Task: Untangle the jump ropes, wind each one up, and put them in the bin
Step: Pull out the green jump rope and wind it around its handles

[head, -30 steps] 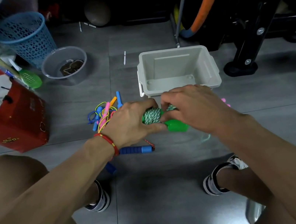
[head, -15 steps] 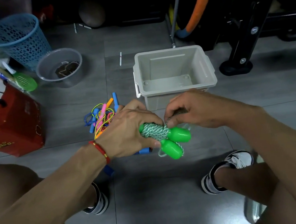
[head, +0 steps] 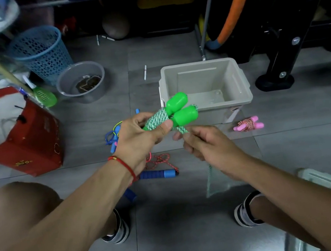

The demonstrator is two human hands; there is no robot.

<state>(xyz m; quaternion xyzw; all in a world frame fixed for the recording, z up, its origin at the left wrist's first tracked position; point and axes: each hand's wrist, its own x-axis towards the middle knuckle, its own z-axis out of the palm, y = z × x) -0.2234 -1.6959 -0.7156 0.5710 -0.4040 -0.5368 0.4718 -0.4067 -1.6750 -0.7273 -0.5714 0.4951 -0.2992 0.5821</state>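
Observation:
My left hand [head: 140, 139] grips the green jump rope [head: 176, 110], its two green handles side by side with green-white cord wound round them, held in front of the grey bin [head: 238, 83]. My right hand [head: 204, 145] pinches the loose cord end just below the handles; a blurred length of cord trails down under that wrist. A wound pink rope [head: 248, 125] lies on the floor right of the bin. A blue-handled rope with red cord [head: 159, 173] lies under my left wrist. A tangle of coloured ropes [head: 112, 137] sits behind my left hand, partly hidden.
A red bag [head: 28, 138] stands at left, with a blue mesh basket [head: 40, 52] and a grey bowl [head: 80, 82] behind it. A black stand base [head: 274, 81] is right of the bin. My knees and both sandalled feet frame the grey tiled floor.
My left hand has lifted the green bundle and turned its handles up toward the bin. My right hand has dropped below it, drawing the cord end down. The pink rope is now uncovered.

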